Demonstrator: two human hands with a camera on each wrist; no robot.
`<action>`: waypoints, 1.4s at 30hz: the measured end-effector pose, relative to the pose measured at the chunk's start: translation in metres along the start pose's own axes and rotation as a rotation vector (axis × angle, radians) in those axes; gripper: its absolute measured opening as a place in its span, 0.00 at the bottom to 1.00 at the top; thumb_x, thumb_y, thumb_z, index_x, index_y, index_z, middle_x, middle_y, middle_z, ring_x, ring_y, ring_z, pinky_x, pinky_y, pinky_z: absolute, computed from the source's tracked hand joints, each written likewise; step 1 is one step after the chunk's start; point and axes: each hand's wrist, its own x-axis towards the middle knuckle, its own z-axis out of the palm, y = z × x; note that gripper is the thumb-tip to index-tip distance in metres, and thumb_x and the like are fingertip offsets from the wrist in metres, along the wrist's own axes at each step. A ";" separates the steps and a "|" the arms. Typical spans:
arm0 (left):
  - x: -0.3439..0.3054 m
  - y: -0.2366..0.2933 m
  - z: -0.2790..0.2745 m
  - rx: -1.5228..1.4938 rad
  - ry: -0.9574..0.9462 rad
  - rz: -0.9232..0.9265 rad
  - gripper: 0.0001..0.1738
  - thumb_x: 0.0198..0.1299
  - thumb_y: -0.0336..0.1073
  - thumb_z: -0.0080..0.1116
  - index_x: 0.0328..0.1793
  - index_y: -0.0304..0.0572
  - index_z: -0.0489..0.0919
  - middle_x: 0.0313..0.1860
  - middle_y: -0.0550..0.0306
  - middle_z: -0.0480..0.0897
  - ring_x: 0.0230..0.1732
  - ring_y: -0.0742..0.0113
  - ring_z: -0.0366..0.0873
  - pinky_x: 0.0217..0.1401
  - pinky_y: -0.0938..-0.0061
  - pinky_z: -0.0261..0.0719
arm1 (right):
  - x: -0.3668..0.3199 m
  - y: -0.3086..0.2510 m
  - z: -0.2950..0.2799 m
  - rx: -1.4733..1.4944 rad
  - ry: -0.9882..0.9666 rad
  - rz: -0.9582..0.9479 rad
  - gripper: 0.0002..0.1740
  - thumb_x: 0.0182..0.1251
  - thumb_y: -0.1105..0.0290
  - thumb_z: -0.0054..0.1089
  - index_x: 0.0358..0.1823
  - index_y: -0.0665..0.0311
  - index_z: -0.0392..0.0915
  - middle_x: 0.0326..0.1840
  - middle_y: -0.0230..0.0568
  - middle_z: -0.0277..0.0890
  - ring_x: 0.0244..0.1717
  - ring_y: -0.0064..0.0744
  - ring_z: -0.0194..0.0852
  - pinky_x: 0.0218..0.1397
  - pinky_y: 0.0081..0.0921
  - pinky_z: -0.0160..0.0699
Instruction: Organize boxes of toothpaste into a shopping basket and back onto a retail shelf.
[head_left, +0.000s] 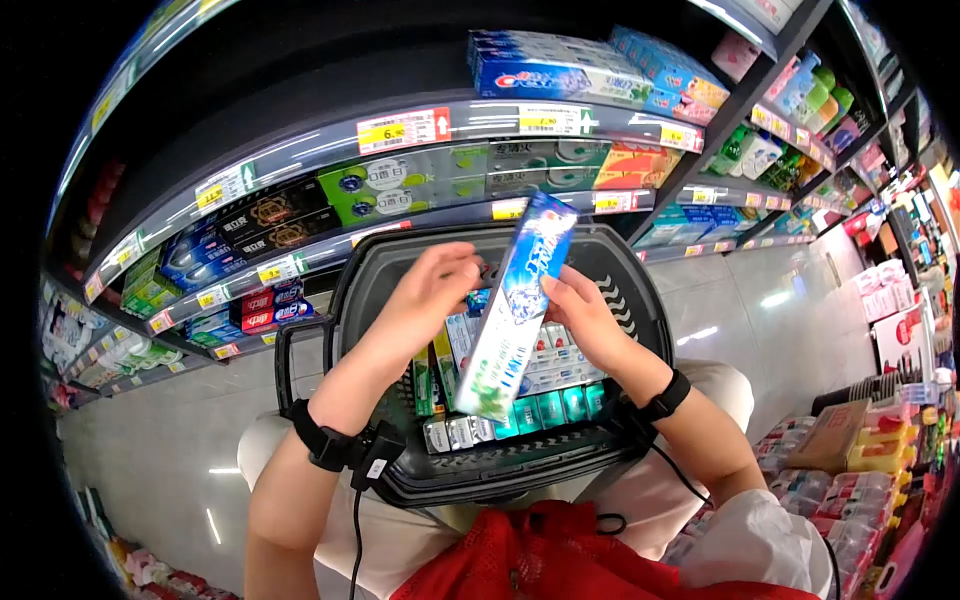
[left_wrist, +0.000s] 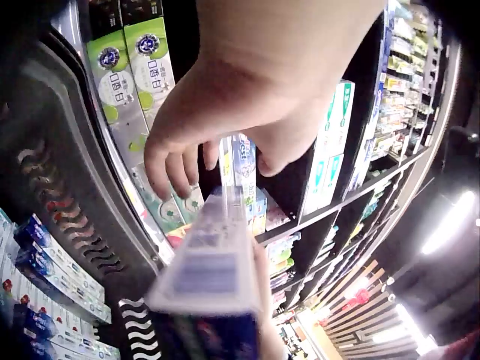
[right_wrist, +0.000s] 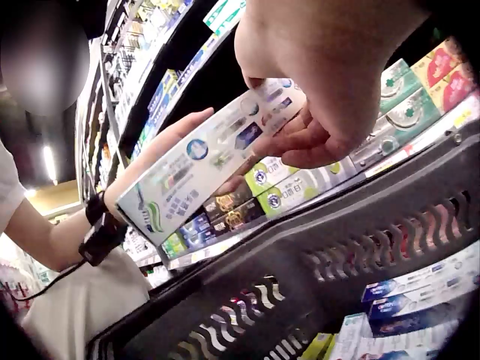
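Note:
A long blue, white and green toothpaste box (head_left: 520, 300) is held up at a slant over the black shopping basket (head_left: 640, 290). My right hand (head_left: 590, 315) grips it by its right edge, thumb on the front; in the right wrist view the fingers of the right hand (right_wrist: 322, 97) curl about its upper end. My left hand (head_left: 430, 290) hovers to the left of the box with loosely bent fingers, holding nothing. In the left wrist view the left hand (left_wrist: 232, 112) hangs above the near end of the box (left_wrist: 206, 281).
Several white packs (head_left: 555, 375) and teal boxes (head_left: 550, 408) lie inside the basket, which sits between the person's knees. Shelves ahead carry green boxes (head_left: 390, 190) and blue toothpaste boxes (head_left: 560, 75) behind price rails (head_left: 400, 130). Stacked goods (head_left: 830, 480) stand at right.

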 end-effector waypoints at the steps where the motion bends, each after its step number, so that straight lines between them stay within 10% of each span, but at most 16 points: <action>1: -0.001 -0.003 0.003 -0.024 -0.094 -0.048 0.28 0.62 0.49 0.45 0.62 0.41 0.61 0.56 0.52 0.69 0.57 0.63 0.67 0.55 0.69 0.67 | -0.003 -0.004 0.004 0.021 0.010 0.017 0.20 0.68 0.57 0.41 0.52 0.65 0.66 0.44 0.35 0.72 0.44 0.23 0.71 0.50 0.25 0.68; 8: 0.002 -0.025 0.015 0.041 -0.253 -0.097 0.32 0.55 0.42 0.59 0.59 0.29 0.61 0.51 0.47 0.71 0.53 0.65 0.70 0.54 0.72 0.68 | -0.005 -0.014 -0.009 0.178 0.094 -0.047 0.18 0.68 0.59 0.42 0.51 0.66 0.64 0.44 0.39 0.73 0.42 0.28 0.74 0.48 0.27 0.71; 13: -0.001 -0.026 0.036 -0.592 -0.096 -0.100 0.23 0.62 0.26 0.43 0.63 0.37 0.55 0.56 0.49 0.68 0.59 0.62 0.65 0.62 0.65 0.64 | -0.009 -0.026 -0.015 0.019 0.059 -0.026 0.26 0.65 0.56 0.46 0.56 0.70 0.62 0.54 0.50 0.68 0.51 0.35 0.70 0.51 0.29 0.70; 17: 0.000 -0.030 0.035 -0.705 -0.080 -0.053 0.24 0.63 0.32 0.42 0.64 0.34 0.56 0.61 0.48 0.64 0.63 0.58 0.62 0.66 0.60 0.57 | -0.013 -0.011 -0.005 -0.166 -0.049 0.079 0.28 0.60 0.65 0.57 0.58 0.71 0.60 0.51 0.44 0.68 0.50 0.26 0.66 0.49 0.22 0.69; 22: -0.002 -0.032 0.035 -0.434 -0.016 -0.047 0.22 0.64 0.34 0.42 0.63 0.35 0.57 0.61 0.51 0.65 0.63 0.60 0.61 0.66 0.61 0.56 | -0.007 0.013 -0.002 -0.095 -0.025 0.016 0.24 0.52 0.65 0.65 0.46 0.72 0.70 0.32 0.37 0.74 0.32 0.20 0.69 0.34 0.18 0.70; 30: 0.015 -0.011 0.004 -0.434 0.251 0.120 0.21 0.63 0.39 0.48 0.59 0.41 0.60 0.54 0.54 0.70 0.57 0.62 0.68 0.61 0.63 0.64 | -0.007 -0.044 -0.043 0.240 0.364 -0.104 0.21 0.61 0.57 0.55 0.46 0.69 0.72 0.39 0.34 0.74 0.40 0.19 0.71 0.45 0.18 0.69; 42: 0.012 -0.007 0.004 0.103 0.332 0.221 0.24 0.57 0.28 0.52 0.60 0.33 0.63 0.52 0.56 0.71 0.52 0.72 0.69 0.54 0.76 0.68 | -0.011 -0.051 -0.058 0.299 0.447 -0.283 0.25 0.61 0.64 0.55 0.56 0.73 0.65 0.47 0.38 0.72 0.47 0.24 0.70 0.50 0.23 0.69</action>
